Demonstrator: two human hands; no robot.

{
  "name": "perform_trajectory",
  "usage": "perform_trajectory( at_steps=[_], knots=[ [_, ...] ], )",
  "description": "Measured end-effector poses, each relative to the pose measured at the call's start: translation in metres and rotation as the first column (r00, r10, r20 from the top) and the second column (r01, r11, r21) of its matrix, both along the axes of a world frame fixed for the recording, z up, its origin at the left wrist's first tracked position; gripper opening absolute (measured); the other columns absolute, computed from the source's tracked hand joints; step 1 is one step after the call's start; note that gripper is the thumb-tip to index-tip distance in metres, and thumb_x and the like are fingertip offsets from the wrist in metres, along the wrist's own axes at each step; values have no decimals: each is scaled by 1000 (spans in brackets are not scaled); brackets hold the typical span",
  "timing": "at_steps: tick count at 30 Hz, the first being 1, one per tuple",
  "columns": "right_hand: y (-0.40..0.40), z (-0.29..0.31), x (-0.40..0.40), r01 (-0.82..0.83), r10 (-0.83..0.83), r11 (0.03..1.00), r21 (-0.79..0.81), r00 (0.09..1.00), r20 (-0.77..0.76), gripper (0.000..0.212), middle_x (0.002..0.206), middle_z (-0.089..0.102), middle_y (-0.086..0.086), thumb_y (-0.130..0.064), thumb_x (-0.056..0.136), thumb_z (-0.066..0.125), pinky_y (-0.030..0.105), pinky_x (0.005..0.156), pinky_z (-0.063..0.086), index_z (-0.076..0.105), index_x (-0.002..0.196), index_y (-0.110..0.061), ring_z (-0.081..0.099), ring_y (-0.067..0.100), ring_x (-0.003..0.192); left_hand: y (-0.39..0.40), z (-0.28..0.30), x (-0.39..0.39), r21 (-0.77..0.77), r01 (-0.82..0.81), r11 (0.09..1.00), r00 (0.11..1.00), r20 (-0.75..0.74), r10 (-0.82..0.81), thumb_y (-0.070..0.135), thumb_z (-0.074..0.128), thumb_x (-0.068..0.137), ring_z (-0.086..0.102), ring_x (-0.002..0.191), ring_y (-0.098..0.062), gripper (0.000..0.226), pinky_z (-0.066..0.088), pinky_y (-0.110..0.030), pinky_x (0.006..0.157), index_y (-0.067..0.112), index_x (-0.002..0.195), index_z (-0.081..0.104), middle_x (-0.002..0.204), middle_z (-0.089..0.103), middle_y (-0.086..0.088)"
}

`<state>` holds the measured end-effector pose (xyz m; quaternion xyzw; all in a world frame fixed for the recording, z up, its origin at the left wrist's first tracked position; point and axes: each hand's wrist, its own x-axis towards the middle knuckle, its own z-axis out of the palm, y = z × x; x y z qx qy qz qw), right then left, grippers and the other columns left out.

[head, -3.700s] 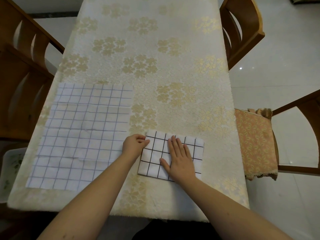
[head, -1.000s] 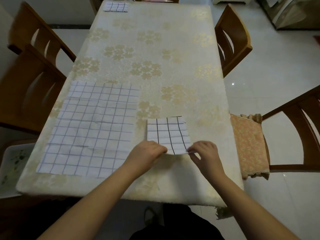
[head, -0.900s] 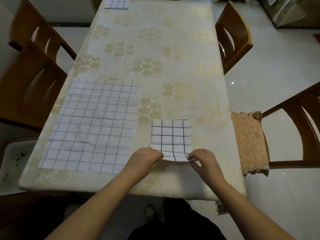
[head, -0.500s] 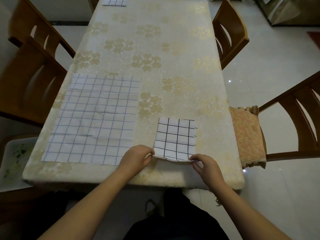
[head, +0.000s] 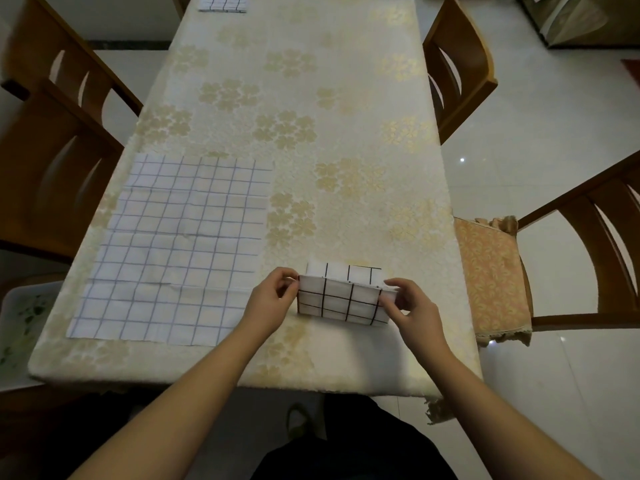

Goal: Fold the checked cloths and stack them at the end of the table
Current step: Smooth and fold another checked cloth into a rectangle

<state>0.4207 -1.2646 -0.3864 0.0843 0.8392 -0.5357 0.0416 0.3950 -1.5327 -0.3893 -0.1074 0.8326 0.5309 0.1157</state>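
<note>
While wrists bend, left hand [head: 273, 299] and right hand [head: 412, 306] pinch folded cloth [head: 341, 301].

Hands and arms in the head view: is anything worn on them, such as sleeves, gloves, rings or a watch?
Nothing shows on them. The left hand and right hand are bare, with no gloves, and no rings can be made out. Both forearms are uncovered up to the bottom edge of the picture: no sleeves, watch or bracelet in view. The nails look short and unpainted, as far as the picture allows.

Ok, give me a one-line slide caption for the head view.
Both hands, left hand and right hand, fold the small checked cloth beside the unfolded one.
</note>
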Motion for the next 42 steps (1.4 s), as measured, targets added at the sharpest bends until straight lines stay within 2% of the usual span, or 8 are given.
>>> perform_trajectory(
  at_steps=[3,11,17,22,25,30,36,42],
  knots=[
    [6,-11,-18,9,-9,1000,-4,997,76,25,77,59,4,-19,89,70,12,66,44,63,111,-29,58,10,71,7,-7,-18,-21,-13,1000,999,52,15,26,57,97,65,86,-13,7,49,-28,72,29,102,59,85,68,7],
    [10,-33,-56,18,-15,1000,-10,967,255,32,95,64,-11,-18,91,67,4,63,44,59,120,-28,62,1,89,22,-29,-47,-186,-63,981,982,166,94,19,68,89,59,77,-5,21,43,-13,64,19,109,64,89,65,6],
    [10,-43,-73,-109,61,975,195,970,235,36,104,57,-6,-19,89,68,8,69,38,58,124,-23,55,4,88,29,-36,-54,-327,-27,945,979,180,90,19,70,87,55,73,-7,22,40,-12,62,13,107,63,85,62,3],
    [15,-54,-87,-273,197,910,311,947,255,37,109,51,-7,-25,84,74,31,89,48,61,119,-25,53,14,101,39,-39,-55,-458,20,888,962,249,107,24,70,88,51,85,-13,26,41,-23,75,9,108,63,114,51,-6],
    [16,-55,-92,-330,248,874,357,934,256,33,105,52,-8,-25,83,74,33,89,48,64,114,-25,53,15,100,45,-39,-56,-489,30,872,949,287,128,24,69,89,52,84,-16,23,44,-25,77,10,107,64,119,48,-8],
    [15,-54,-97,-359,276,845,396,927,252,22,97,55,-8,-28,83,75,29,82,46,66,103,-23,51,15,95,42,-38,-57,-456,33,890,945,304,121,23,69,89,55,86,-15,21,44,-24,77,13,107,64,118,51,-7],
    [16,-53,-99,-356,277,846,396,929,244,11,90,51,-10,-27,85,73,24,75,38,66,93,-22,49,13,89,41,-28,-51,-288,-60,956,956,260,138,18,68,89,59,82,-11,15,41,-15,63,18,99,57,91,61,5],
    [18,-52,-101,-349,271,847,401,933,238,8,84,53,-12,-29,87,71,22,71,36,67,90,-23,51,11,83,38,-24,-51,-140,-117,983,948,279,153,15,71,87,60,82,-7,33,44,-14,69,20,118,61,93,62,7]
  ],
)
